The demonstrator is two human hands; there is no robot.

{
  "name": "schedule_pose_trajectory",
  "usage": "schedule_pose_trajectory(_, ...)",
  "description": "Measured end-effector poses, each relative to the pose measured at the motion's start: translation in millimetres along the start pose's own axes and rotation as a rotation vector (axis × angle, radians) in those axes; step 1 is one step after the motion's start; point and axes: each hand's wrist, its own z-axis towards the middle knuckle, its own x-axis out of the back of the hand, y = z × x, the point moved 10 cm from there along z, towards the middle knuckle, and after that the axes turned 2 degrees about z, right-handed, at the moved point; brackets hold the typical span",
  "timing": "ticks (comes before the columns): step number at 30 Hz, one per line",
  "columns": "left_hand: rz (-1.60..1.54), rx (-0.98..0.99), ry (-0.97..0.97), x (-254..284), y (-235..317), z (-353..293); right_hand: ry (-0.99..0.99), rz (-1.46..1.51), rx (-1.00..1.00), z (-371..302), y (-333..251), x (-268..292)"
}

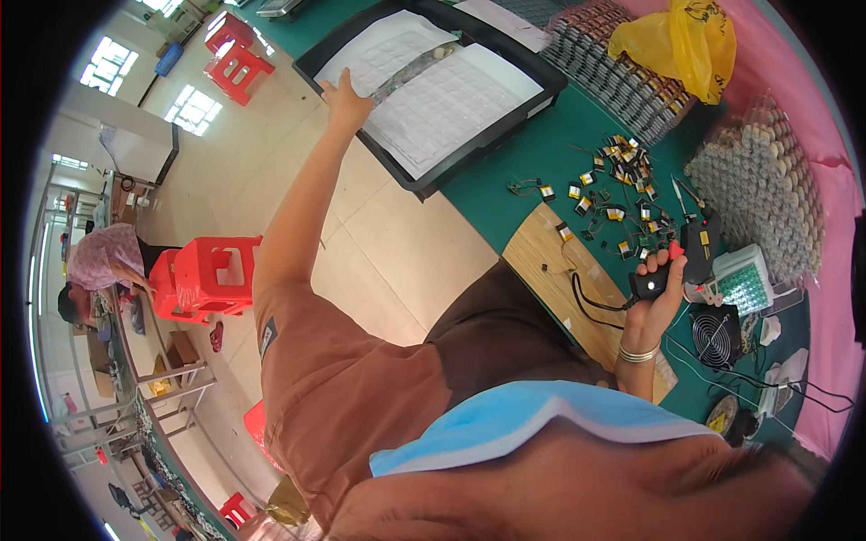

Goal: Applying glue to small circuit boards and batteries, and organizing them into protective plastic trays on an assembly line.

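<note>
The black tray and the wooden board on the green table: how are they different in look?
The black tray has a raised rim; the wooden board looks flat. The tray is dark, the board light brown. The tray holds white sheeting, while bare wood shows on the board. Both rest on the green table.

Head-worn fisheye view
It is looking down from close above, catching the green table (559, 135) and tiled floor (388, 261).

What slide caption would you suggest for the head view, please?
Left hand at a black tray, right hand holding a black corded device, small wired parts scattered on a green table.
</note>
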Motion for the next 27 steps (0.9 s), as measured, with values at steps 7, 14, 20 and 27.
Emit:
schedule_pose_trajectory(7,-0.062,-0.036,-0.04,-15,-12,16,0.01,-0.021,0.004,2,0,0)
schedule_pose_trajectory(14,-0.11,0.07,-0.191,-53,13,26,0.026,-0.035,0.0,2,0,-2)
schedule_pose_trajectory(20,-0.204,0.016,-0.327,-66,12,49,0.039,-0.047,-0.009,2,1,5)
schedule_pose_trajectory(27,0.306,-0.445,-0.488,-39,33,-20,0.072,-0.055,-0.014,7,2,17)
